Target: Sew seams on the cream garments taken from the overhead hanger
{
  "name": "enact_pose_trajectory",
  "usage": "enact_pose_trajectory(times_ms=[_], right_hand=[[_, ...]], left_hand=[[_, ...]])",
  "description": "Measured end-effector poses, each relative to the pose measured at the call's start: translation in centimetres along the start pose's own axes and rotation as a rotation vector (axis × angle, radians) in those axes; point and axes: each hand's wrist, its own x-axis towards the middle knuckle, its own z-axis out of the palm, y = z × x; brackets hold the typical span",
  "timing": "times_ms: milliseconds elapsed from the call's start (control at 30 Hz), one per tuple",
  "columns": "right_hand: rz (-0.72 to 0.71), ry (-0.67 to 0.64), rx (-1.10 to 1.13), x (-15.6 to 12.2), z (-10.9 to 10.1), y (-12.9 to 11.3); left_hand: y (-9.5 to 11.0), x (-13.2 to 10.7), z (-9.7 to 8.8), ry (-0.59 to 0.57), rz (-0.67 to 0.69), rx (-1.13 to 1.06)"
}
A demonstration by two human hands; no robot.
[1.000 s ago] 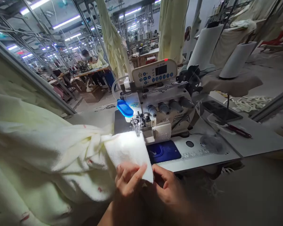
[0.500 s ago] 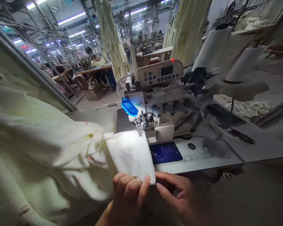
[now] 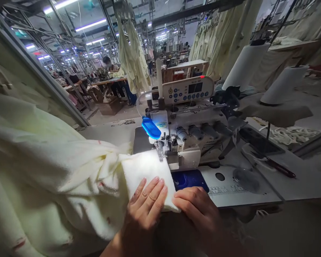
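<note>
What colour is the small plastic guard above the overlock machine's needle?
Bright blue: the plastic guard on the overlock machine shows best in the head view.

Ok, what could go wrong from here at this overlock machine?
The left hand and right hand lie flat on the folded cream fabric, close to the presser foot, so a fingertip might stray too near it. The bunched bulk of cloth to the left could also drag and pull the fold crooked.
</note>
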Motion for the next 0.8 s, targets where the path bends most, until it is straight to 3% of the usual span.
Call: enact_pose_trajectory(times_ms=[233, 400, 600, 800], right_hand=[[-0.028, 0.155, -0.077, 2.1, 0.8, 1.0], [-0.043, 0.189, -0.133, 3.2, 1.5, 2.4], [-0.031, 0.137, -0.239, 4.3, 1.6, 3.8], [0.076, 0.004, -0.352, 6.4, 1.5, 4.3]], left_hand=[[-1.2, 1.0, -0.2, -0.093, -0.062, -0.015], [-2.4, 2.0, -0.1, -0.165, -0.083, 0.003], [-4.1, 3.1, 0.3, -0.379, -0.166, 0.009], [-6.0, 4.6, 0.8, -0.528, -0.237, -0.055]])
